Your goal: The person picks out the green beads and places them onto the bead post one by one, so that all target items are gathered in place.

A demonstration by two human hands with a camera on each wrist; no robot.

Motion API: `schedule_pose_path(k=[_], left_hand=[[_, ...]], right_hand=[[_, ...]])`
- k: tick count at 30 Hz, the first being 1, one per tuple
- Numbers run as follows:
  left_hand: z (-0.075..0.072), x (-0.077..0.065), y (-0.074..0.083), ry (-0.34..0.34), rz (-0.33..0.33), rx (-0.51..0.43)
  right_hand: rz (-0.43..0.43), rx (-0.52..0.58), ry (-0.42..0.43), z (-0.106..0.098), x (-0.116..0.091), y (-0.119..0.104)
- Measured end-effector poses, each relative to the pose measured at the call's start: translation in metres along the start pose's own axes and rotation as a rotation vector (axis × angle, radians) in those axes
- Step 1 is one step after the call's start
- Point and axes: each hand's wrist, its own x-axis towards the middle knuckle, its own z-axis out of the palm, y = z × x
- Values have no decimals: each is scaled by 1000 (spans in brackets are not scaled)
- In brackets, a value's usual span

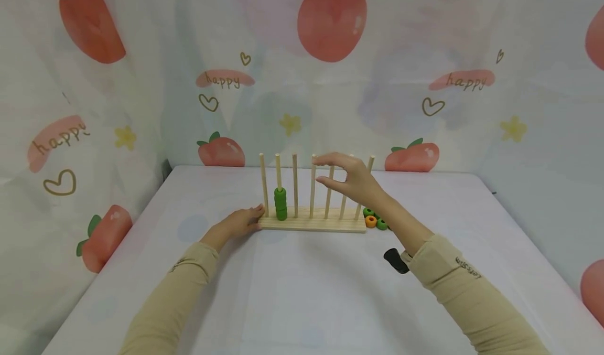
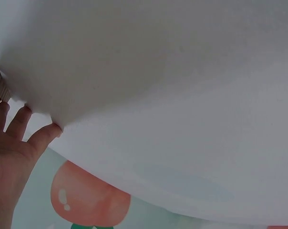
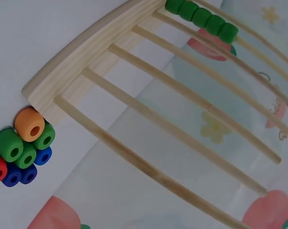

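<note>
Wooden peg rack (image 1: 315, 226) near the back edge of the counter (image 1: 302, 292), long axis running alongside it.
Left grip (image 1: 238, 222), fingers relaxed, touches the rack's left end; five green beads (image 1: 280, 204) sit low on the second peg (image 1: 279, 172); right grip (image 1: 357, 180), thumb and fingers parted with nothing seen between, is at the top of the fourth peg (image 1: 312, 200), contact unclear; loose beads (image 1: 370, 224) lie just beside the right end. Widest room lies in front.

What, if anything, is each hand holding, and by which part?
The left hand touches the wooden rack at its left end; whether it grips is unclear. The right hand appears to hold nothing, its fingers apart.
</note>
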Motion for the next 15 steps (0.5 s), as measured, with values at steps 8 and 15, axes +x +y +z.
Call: schedule_pose_path(k=[8,15], left_hand=[[-3,-1,1,-8,25,21],[-1,-2,3,-7,39,31]], right_hand=[[8,-38,10,-12,-19,5],[-27,-72,39,-21,-38,13]])
